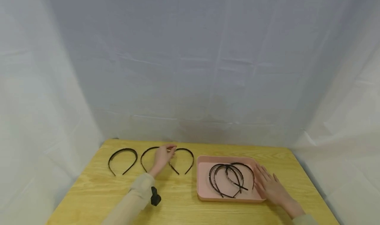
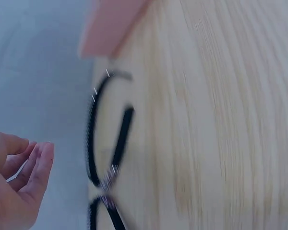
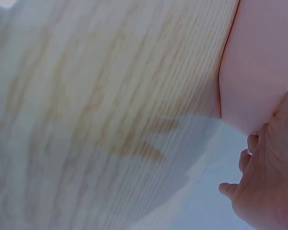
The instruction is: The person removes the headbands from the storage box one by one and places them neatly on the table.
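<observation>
While the right-side tray [image 1: 205, 179] is touched by the flat right hand [image 1: 272, 186], the left hand [image 1: 162, 155] is held empty, half-curled, near headbands [image 1: 184, 149].

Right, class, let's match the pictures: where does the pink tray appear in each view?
Head: the pink tray sits low, right of centre.
Left wrist: the pink tray is at the top edge, left of centre, partly cut off.
Right wrist: the pink tray fills the upper right, partly cut off.
Shared landmark: the wooden tabletop.
</observation>
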Available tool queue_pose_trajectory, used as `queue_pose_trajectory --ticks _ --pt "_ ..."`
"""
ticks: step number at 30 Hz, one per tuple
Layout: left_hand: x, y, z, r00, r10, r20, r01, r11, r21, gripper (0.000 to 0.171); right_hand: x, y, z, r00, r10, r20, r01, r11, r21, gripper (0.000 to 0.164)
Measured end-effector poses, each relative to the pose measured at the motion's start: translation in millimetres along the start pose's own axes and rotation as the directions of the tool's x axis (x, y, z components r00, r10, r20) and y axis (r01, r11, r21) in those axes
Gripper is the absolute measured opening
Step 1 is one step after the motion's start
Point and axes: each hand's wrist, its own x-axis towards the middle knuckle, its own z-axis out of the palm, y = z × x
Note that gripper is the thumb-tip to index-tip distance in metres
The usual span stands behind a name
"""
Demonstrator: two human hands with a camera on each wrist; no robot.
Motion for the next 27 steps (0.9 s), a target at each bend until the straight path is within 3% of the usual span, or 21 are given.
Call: queue_pose_trajectory --ticks 3,11,18,23,27 --pt "-5.1 14.3 8.6 1.0 0.002 0.03 0.002 0.993 -0.118 0.022 0 -2 -4 1.0 0.011 0.02 -0.011 1.0 -0.014 0.057" --pt "-17.6 43.2 35.0 0.993 -0.01 0.119 0.036 0.975 -0.221 0.023 1 1 -1 0.999 0.007 0.034 -0.007 1.0 -0.008 0.057" --pt "-32.5 58.3 59.6 0.976 0.037 0.213 0.01 0.977 -0.215 0.029 0 4 6 0.996 -0.051 -0.068 0.05 0.999 -0.015 0.058" --pt "-42.1 66.4 72.5 0.961 -0.009 0.278 0.06 0.983 -0.175 0.033 1 0 0 1.0 0.009 0.016 -0.009 1.0 -0.002 0.058" --pt "-46.5 69.7 77.1 0.951 -0.019 0.308 0.057 0.992 -0.114 0.033 1 -2 -3 0.999 0.023 0.044 -0.023 1.0 -0.004 0.057"
